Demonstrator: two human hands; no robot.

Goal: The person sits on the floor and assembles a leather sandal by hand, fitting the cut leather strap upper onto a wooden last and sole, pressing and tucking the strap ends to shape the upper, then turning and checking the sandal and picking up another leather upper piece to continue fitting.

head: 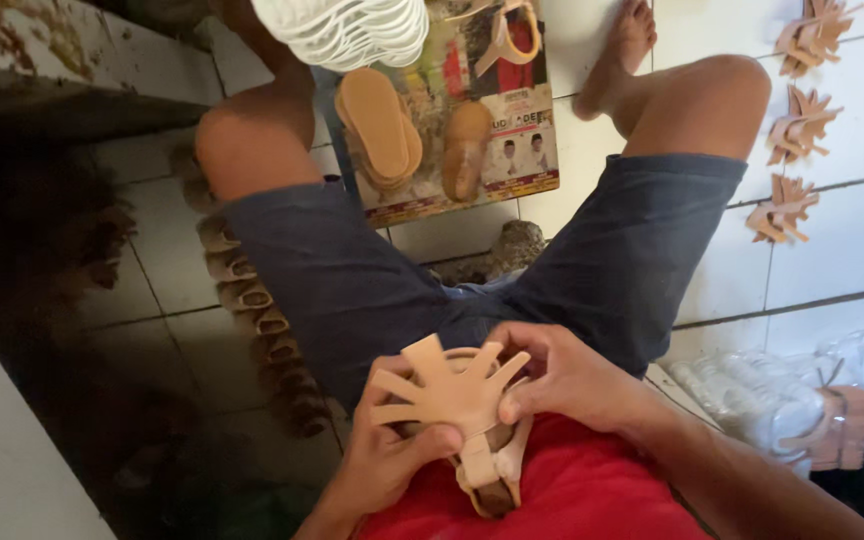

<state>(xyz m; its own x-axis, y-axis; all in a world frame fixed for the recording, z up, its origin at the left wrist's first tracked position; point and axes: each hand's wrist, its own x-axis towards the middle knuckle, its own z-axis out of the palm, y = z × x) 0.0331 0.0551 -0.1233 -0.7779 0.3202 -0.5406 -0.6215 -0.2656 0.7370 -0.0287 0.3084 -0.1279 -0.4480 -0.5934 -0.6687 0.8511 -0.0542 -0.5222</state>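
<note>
I sit on a tiled floor in dark blue shorts and a red shirt. Both hands hold a tan leather sandal upper [457,395] with several splayed strap tabs, laid over a wooden shoe form [492,480] in my lap. My left hand [392,450] grips it from below, thumb pressing on the leather. My right hand [557,375] pinches the tabs on the right side.
Tan insoles [380,130] and another sole [466,150] lie on a printed sheet [512,170] between my knees. Cut leather uppers [800,130] lie in a row on white tiles at the right. A row of finished pieces [252,300] runs by my left thigh. Plastic-wrapped items [782,390] sit at the right.
</note>
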